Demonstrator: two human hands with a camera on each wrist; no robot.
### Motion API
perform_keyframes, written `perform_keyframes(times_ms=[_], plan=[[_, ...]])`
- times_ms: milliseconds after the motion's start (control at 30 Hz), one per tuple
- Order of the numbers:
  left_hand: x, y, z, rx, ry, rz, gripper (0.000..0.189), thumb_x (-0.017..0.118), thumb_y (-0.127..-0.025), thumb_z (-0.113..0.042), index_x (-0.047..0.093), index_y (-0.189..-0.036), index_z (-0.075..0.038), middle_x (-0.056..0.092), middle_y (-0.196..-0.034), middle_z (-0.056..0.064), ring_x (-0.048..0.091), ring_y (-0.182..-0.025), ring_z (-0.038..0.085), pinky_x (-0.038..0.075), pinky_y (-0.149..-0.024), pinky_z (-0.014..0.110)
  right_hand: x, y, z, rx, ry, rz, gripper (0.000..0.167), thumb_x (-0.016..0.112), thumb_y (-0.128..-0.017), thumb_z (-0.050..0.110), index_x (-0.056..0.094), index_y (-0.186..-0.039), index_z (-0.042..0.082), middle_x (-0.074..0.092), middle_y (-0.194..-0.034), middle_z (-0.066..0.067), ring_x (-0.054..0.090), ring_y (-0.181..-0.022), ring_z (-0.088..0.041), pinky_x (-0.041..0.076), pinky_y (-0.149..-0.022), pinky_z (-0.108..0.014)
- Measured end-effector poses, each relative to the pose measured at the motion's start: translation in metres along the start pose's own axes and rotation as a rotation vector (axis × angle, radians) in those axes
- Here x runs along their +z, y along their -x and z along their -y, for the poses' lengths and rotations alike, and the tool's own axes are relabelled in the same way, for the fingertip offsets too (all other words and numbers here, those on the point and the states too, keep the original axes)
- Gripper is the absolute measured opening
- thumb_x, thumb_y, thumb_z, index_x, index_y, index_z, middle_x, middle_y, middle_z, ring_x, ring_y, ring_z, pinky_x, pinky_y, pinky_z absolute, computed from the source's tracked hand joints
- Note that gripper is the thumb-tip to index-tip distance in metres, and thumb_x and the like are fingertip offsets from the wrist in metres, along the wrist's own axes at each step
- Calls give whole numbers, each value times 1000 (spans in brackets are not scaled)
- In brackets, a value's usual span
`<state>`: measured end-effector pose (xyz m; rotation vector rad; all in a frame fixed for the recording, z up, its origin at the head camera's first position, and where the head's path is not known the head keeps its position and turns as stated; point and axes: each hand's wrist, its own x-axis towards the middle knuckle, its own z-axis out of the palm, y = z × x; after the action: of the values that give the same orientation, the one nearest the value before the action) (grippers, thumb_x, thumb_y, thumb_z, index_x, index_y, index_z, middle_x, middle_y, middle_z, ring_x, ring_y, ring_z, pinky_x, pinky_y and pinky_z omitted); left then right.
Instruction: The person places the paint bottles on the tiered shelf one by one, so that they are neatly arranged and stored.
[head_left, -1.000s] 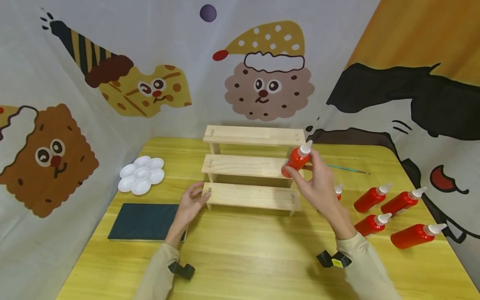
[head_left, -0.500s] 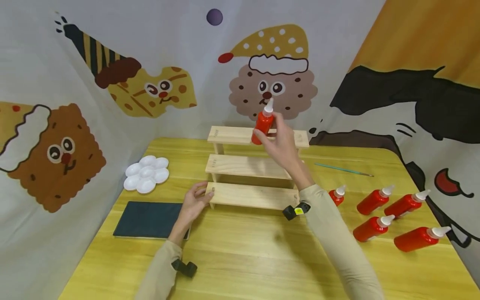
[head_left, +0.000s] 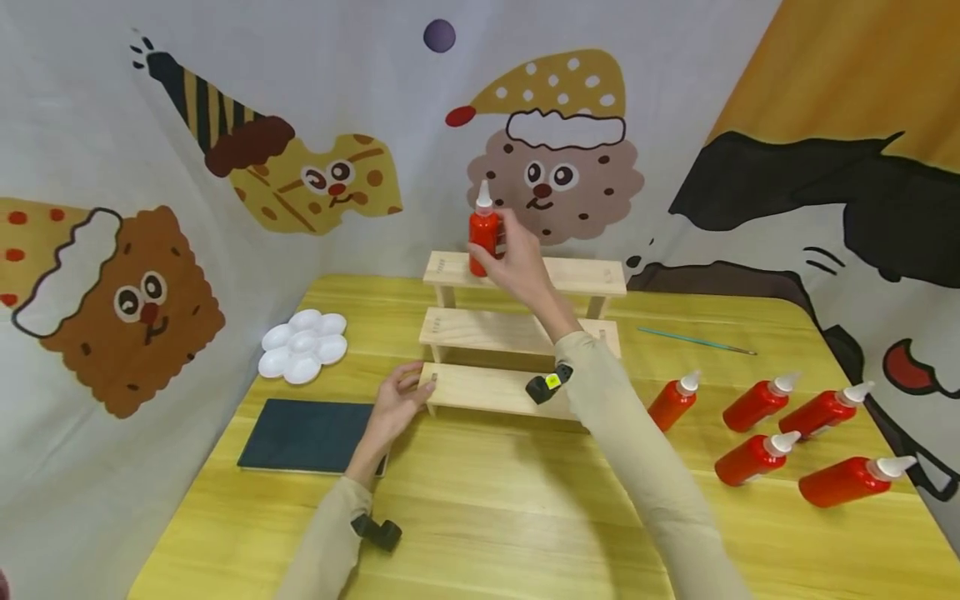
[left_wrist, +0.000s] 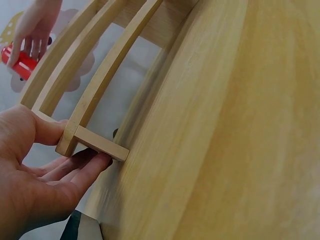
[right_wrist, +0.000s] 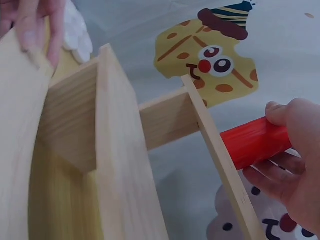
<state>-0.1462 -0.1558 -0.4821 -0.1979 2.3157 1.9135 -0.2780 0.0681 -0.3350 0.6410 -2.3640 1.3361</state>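
Note:
A three-tier wooden shelf (head_left: 495, 387) stands on the table like a small staircase. My left hand (head_left: 397, 404) grips the left end of its lowest tier; in the left wrist view the thumb (left_wrist: 47, 131) lies on the board and the fingers reach round the side piece below. My right hand (head_left: 517, 258) holds a red squeeze bottle (head_left: 482, 233) with a white nozzle, upright over the left half of the top tier. In the right wrist view the bottle's base (right_wrist: 237, 150) is right at the top board's edge, with thumb and fingers on either side of the bottle.
Several more red bottles (head_left: 756, 406) stand at the right, with a thin teal paintbrush (head_left: 697, 340) behind them. At the left are a white flower-shaped paint palette (head_left: 303, 346) and a dark flat book-like panel (head_left: 307, 435). A printed cloth (head_left: 420, 100) hangs behind the table.
My right hand has carried the red bottle left and back, from over the middle tier's right end to the top tier's left half, turning it upright. The left hand keeps its grip.

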Motion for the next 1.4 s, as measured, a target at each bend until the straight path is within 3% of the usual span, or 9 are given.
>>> perform_keyframes(times_ms=[467, 733, 967, 1267, 1400], plan=[[0, -1, -1, -3, -13, -3, 52, 65, -100, -13, 47, -149, -8, 54, -146, 26, 60, -127, 42, 57, -96, 44, 24, -12, 8, 29, 1, 56, 51, 72, -96, 19, 49, -137, 1, 64, -129, -20, 64, -112, -32, 55, -100, -43], [3, 0, -1, -1, 3, 13, 52, 65, -101, -14, 47, -149, -7, 54, -144, 27, 60, -126, 42, 56, -97, 46, 23, -3, 7, 55, -31, 45, 65, 75, -94, 24, 43, -145, 2, 61, -132, -19, 62, -116, -31, 54, -101, -43], [0, -1, 0, -12, 3, 12, 54, 65, -101, -16, 45, -151, -8, 50, -148, 26, 58, -129, 42, 55, -100, 46, -11, 23, 18, 108, -95, -29, 66, 75, -93, 30, 44, -146, 5, 57, -142, -14, 56, -129, -29, 47, -108, -45], [0, -1, 0, -16, -25, -10, 53, 66, -100, -16, 47, -149, -8, 50, -148, 27, 58, -129, 43, 56, -98, 44, -65, 63, 18, 118, -30, -93, 72, 74, -94, 29, 38, -154, 14, 50, -150, -13, 48, -139, -29, 40, -116, -45], [3, 0, 0, -11, -24, -16, 52, 65, -100, -16, 47, -148, -8, 51, -147, 27, 58, -128, 43, 56, -97, 43, -82, 83, 14, 93, 12, -137, 73, 75, -93, 25, 38, -155, 12, 50, -150, -14, 48, -139, -31, 40, -115, -48]])
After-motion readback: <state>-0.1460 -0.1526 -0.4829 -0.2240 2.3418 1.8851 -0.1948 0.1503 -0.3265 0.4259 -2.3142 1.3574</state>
